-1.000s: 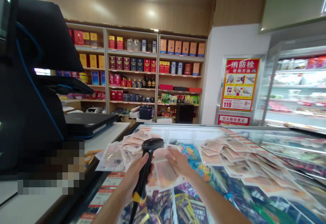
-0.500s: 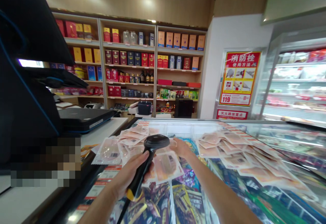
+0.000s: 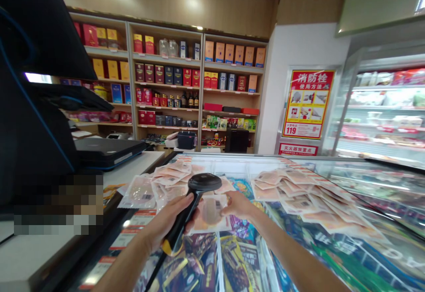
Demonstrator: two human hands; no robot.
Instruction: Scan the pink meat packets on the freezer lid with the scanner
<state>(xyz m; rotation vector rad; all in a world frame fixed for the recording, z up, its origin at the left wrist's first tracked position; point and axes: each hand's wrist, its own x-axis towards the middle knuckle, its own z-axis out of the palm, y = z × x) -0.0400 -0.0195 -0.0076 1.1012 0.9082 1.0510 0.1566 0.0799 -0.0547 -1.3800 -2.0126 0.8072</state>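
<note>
My left hand (image 3: pixel 171 216) is wrapped round the black handle of a barcode scanner (image 3: pixel 205 181), whose head points forward and to the right. Below the scanner head lies a clear flat packet (image 3: pixel 211 216) with a pale round piece inside and a barcode label near its top. The fingers of my right hand (image 3: pixel 241 205) pinch this packet by its right edge. Similar packets (image 3: pixel 172 172) are heaped just beyond and to the left of the scanner. A larger spread of the same packets (image 3: pixel 299 190) lies to the right of my right hand.
Everything rests on a glass-topped freezer with bagged frozen goods (image 3: pixel 239 261) beneath. A counter (image 3: pixel 49 256) with a black checkout terminal (image 3: pixel 36 106) stands at left. Shelves of boxes (image 3: pixel 169 75) line the back wall, and a lit refrigerated case (image 3: pixel 385 106) is at right.
My right hand has moved down and nearer along the packet, from beyond the scanner head to the packet's right edge. The packet has shifted slightly. The scanner stays in my left hand.
</note>
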